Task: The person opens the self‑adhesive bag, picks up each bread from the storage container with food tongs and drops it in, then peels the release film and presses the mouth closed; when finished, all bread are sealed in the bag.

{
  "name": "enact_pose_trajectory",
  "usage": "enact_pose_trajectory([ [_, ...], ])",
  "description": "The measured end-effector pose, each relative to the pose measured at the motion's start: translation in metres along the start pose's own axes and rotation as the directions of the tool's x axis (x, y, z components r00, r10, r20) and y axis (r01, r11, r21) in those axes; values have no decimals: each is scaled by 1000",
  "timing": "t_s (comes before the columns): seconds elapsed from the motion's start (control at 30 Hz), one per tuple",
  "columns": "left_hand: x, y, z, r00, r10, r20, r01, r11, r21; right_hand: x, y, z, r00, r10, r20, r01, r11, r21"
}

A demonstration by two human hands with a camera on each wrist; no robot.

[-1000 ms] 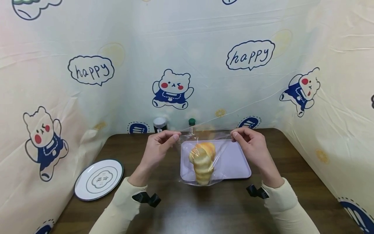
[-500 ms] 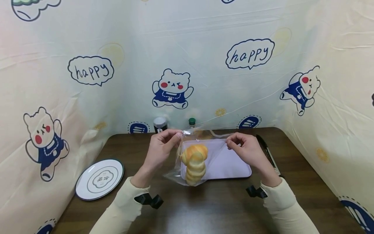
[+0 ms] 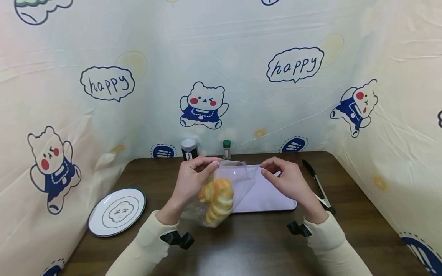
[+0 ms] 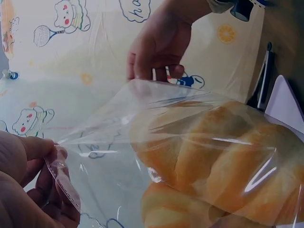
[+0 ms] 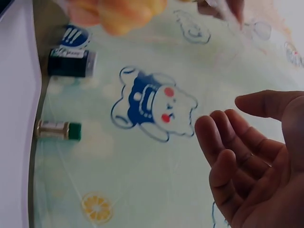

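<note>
My left hand (image 3: 193, 178) pinches the rim of a clear plastic bag (image 4: 109, 118) between thumb and fingers. Inside the bag lie golden, ridged bread rolls (image 3: 217, 201), raised over the left part of a lilac tray (image 3: 269, 195). In the left wrist view the rolls (image 4: 237, 156) fill the lower right behind creased plastic. My right hand (image 3: 288, 178) hovers over the tray's right side, close to the bag's far corner. The right wrist view shows the right hand (image 5: 251, 161) with thumb and fingers apart and nothing between them.
A white plate (image 3: 117, 212) with a dark rim stands at the table's left. Black-tipped tongs (image 3: 319, 186) lie right of the tray. A dark jar (image 3: 189, 149) with a grey lid and a small green-capped bottle (image 3: 226, 149) stand at the back edge.
The bag with the rolls has swung left and turned. My right hand has let go of the bag's rim and moved slightly left. The tongs have come into sight.
</note>
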State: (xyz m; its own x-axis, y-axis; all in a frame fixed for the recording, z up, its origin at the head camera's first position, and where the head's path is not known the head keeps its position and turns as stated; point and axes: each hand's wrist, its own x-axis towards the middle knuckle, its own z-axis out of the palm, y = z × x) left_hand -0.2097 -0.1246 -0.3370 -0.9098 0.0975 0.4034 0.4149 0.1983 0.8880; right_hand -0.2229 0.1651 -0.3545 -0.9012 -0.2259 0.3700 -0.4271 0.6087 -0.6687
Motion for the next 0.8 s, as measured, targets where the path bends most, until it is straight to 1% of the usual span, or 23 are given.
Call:
enact_pose_trajectory([
  [0.13, 0, -2, -1, 1000, 12, -15, -12, 1000, 15, -3, -15, 5, 996, -75, -39, 75, 997, -4],
  [0.3, 1, -4, -1, 999, 29, -22, -28, 999, 16, -5, -32, 13, 985, -168, -46, 169, 986, 12],
  [0.47, 0, -4, -2, 1000, 7, -4, -7, 1000, 23, -5, -44, 25, 958, -283, -40, 282, 959, -29],
  [0.6, -1, -3, -3, 1000, 3, 6, -3, 999, 44, -3, -51, 35, 932, -362, -31, 360, 932, -48],
  [0.67, -1, -2, -3, 1000, 5, 11, -6, 999, 50, -2, -55, 39, 919, -393, -24, 392, 919, -41],
  [0.73, -2, -2, -3, 1000, 6, 14, -6, 999, 54, 0, -58, 43, 911, -412, -25, 410, 911, -48],
  [0.8, -2, -2, -3, 1000, 3, 19, -4, 998, 56, 2, -61, 45, 908, -417, -37, 414, 908, -57],
])
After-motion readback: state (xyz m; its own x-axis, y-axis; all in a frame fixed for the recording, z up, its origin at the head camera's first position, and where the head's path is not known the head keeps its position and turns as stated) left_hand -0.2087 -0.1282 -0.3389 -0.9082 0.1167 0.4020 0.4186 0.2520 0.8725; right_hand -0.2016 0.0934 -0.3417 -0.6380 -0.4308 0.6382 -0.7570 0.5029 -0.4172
